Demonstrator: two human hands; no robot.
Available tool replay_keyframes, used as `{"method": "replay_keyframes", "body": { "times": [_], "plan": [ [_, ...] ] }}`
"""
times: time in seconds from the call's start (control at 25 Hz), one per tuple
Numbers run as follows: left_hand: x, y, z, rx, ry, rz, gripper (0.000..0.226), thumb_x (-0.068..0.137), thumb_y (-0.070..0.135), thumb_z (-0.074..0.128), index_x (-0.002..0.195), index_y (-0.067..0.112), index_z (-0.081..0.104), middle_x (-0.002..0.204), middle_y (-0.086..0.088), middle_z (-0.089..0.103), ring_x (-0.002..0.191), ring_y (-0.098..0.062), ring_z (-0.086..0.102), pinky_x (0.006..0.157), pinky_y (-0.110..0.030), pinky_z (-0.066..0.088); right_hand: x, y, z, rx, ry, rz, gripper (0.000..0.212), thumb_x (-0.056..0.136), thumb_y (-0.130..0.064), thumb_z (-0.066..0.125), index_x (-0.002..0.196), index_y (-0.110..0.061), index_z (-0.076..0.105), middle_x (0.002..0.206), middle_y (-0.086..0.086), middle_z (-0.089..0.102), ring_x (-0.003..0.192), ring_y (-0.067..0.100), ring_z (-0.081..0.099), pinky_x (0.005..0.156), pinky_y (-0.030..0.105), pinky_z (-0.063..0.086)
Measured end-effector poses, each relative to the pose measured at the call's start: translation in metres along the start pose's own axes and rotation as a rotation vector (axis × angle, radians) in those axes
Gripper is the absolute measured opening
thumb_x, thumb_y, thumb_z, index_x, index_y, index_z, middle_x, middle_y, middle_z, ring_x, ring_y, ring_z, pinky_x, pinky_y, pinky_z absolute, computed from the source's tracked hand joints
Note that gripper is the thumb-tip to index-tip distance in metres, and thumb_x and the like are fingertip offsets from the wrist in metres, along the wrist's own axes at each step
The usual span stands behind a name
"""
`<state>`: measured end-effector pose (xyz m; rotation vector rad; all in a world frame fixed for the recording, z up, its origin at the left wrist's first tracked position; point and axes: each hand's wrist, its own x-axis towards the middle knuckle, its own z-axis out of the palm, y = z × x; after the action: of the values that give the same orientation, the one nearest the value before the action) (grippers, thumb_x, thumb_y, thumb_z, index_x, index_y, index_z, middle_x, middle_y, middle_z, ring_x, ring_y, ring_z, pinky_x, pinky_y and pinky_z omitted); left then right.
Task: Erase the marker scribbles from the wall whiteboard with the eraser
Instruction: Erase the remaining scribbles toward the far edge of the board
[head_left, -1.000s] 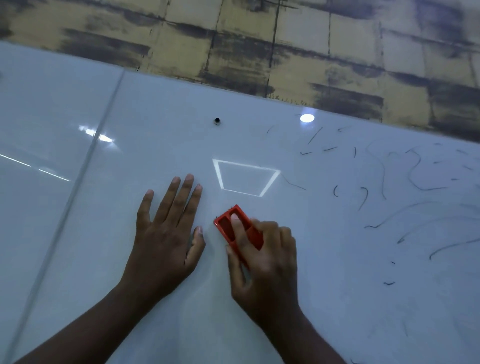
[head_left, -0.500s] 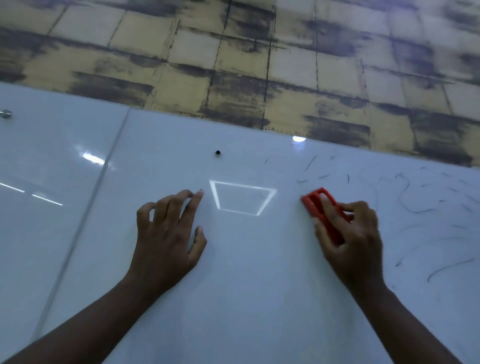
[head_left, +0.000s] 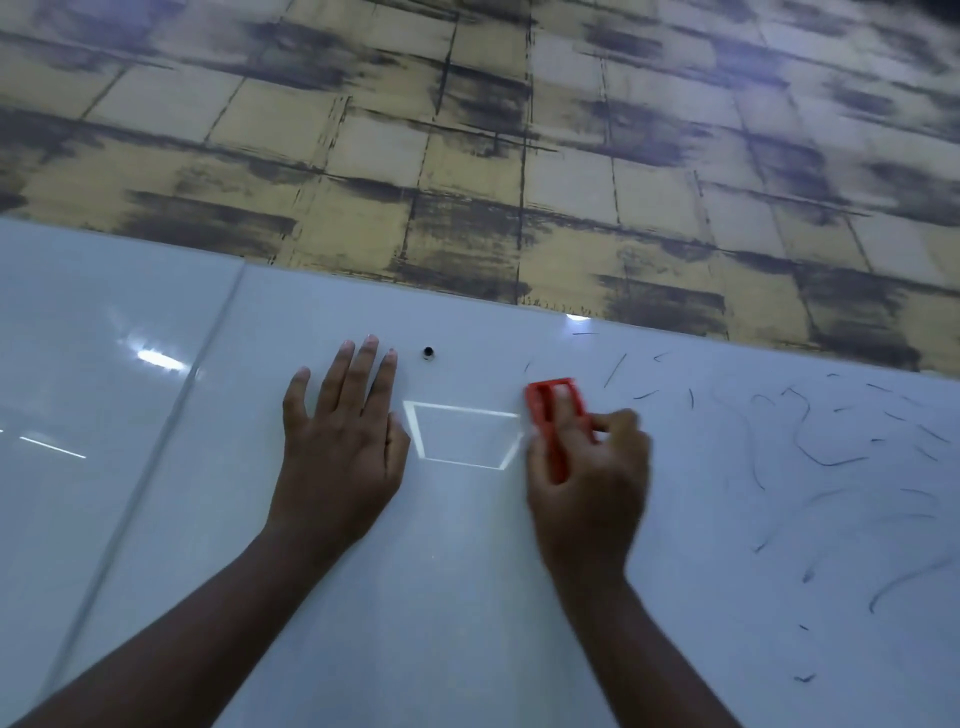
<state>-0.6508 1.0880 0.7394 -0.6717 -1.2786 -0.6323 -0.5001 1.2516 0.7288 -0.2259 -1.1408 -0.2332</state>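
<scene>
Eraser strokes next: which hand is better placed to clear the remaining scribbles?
Right hand: it grips the red eraser beside the scribbles; left hand lies flat on the whiteboard.

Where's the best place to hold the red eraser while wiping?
Probably by the long side edges of the eraser, coming from below, as the right hand does: its ribbed back faces outward and its wiping face lies against the whiteboard, so only the edges and back are free.

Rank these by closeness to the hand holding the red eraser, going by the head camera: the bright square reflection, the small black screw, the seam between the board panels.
From the right hand:
1. Square reflection, just to its left.
2. Black screw, up and left, near the board's top edge.
3. Panel seam, far left, beyond the left hand.
</scene>
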Motion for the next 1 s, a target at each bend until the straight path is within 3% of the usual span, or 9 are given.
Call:
{"method": "replay_keyframes", "body": {
  "times": [0.2, 0.32, 0.48, 0.72, 1.0],
  "plan": [
    [0.000, -0.001, -0.001, 0.001, -0.023, -0.004, 0.071, 0.103, 0.041, 0.026, 0.160, 0.004, 0.044, 0.168, -0.020, 0.037, 0.157, -0.040, 0.035, 0.124, -0.067, 0.028, -0.022, -0.044, 0.010, 0.047, -0.141, -0.397, 0.051, 0.096, -0.045, 0.057, 0.140, -0.019, 0.063, 0.110, 0.010, 0.060, 0.095, 0.024, 0.056, 0.075, 0.034, 0.050],
    [0.000, -0.002, -0.003, -0.001, -0.039, 0.000, 0.069, 0.102, 0.038, 0.026, 0.161, 0.005, 0.043, 0.170, -0.018, 0.035, 0.159, -0.036, 0.033, 0.125, -0.064, 0.028, 0.005, -0.023, 0.012, 0.001, -0.123, -0.455, 0.051, 0.097, -0.043, 0.059, 0.142, -0.018, 0.062, 0.110, 0.013, 0.060, 0.093, 0.028, 0.057, 0.072, 0.036, 0.051],
    [-0.001, -0.001, -0.004, -0.012, -0.030, -0.002, 0.069, 0.102, 0.037, 0.025, 0.161, 0.006, 0.044, 0.169, -0.017, 0.037, 0.158, -0.036, 0.034, 0.125, -0.065, 0.029, 0.052, 0.008, 0.018, -0.052, -0.105, -0.297, 0.053, 0.096, -0.039, 0.064, 0.146, -0.020, 0.058, 0.108, 0.015, 0.056, 0.092, 0.033, 0.055, 0.072, 0.045, 0.052],
    [-0.003, -0.001, -0.004, -0.014, -0.008, 0.003, 0.067, 0.102, 0.034, 0.028, 0.161, 0.006, 0.044, 0.169, -0.016, 0.038, 0.158, -0.035, 0.035, 0.125, -0.064, 0.030, 0.076, 0.103, -0.005, -0.166, 0.100, 0.240, 0.049, 0.096, -0.037, 0.069, 0.139, -0.015, 0.063, 0.103, 0.017, 0.052, 0.089, 0.037, 0.053, 0.076, 0.048, 0.053],
    [-0.007, 0.002, 0.000, 0.006, 0.009, 0.005, 0.065, 0.103, 0.031, 0.029, 0.162, 0.006, 0.042, 0.171, -0.016, 0.035, 0.159, -0.035, 0.033, 0.125, -0.065, 0.029, 0.088, 0.078, 0.006, -0.062, 0.085, 0.378, 0.048, 0.102, -0.030, 0.052, 0.146, -0.011, 0.057, 0.113, 0.022, 0.051, 0.102, 0.042, 0.049, 0.091, 0.048, 0.044]
  ]
}}
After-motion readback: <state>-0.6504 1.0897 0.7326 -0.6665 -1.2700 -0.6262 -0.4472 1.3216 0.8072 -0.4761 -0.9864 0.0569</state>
